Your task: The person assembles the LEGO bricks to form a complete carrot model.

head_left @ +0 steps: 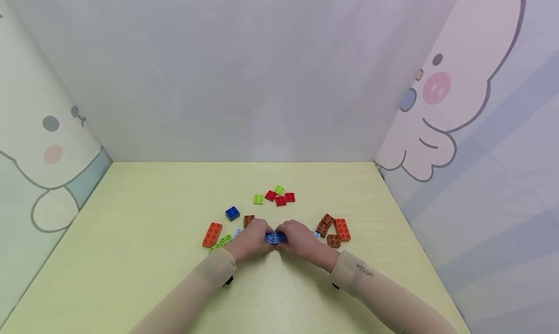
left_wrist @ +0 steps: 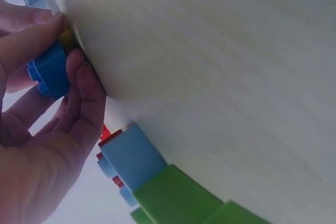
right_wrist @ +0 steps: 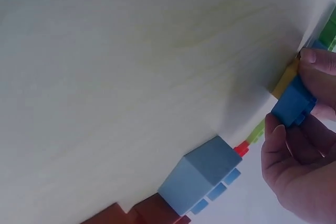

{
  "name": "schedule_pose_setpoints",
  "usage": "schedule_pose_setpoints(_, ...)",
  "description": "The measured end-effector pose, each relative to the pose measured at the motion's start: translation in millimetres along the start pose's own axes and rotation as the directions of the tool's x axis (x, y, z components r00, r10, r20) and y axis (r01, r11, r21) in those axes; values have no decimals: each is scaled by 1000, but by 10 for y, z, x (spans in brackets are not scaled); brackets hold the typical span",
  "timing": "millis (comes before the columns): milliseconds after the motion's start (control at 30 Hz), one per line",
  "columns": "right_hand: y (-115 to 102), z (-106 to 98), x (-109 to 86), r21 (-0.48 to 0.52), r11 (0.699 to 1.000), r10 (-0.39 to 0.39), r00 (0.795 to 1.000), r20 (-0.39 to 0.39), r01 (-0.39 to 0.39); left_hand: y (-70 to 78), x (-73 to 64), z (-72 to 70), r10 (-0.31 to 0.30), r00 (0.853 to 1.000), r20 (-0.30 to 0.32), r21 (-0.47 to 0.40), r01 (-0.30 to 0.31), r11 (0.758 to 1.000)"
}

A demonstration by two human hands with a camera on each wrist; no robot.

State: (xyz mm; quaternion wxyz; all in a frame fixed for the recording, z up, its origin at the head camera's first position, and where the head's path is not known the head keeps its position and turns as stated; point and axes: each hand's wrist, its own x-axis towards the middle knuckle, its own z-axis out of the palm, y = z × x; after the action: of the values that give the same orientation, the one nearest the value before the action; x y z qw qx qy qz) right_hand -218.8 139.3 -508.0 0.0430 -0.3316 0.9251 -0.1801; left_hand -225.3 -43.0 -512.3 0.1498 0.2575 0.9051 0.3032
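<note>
Left hand [head_left: 252,240], right hand [head_left: 302,241] both pinching blue studded brick [head_left: 276,238], low over table [head_left: 153,203], yellow brick [right_wrist: 285,81] beneath. I'd square edges, share pressure evenly, push straight down (can't tell from here whether pair is fully seated).

Beige sleeves [head_left: 190,290]; dark lettering [head_left: 365,270] on right one

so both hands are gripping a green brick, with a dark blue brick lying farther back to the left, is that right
Not quite: the brick that the left hand and right hand grip is a blue brick, not green, as the head view shows. The dark blue brick does lie farther back to the left.
</note>
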Motion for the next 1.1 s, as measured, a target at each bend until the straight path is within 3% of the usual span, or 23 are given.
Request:
schedule_pose_setpoints(367, 12, -2, -13, 22, 999, 28, 999, 14, -29, 0, -49, -25, -5, 999, -52, -3, 5, 1000)
schedule_pose_setpoints(733, 60, -39, -53, 30, 1000, -9, 1000, -2, 9, -10, -39, -2, -52, 997, -52, -34, 51, 998)
schedule_pose_setpoints(1100, 151, -174, -208, 47, 995, 87, 996, 18, -87, -6, -44, 10, -83, 995, -54, -19, 83, 996)
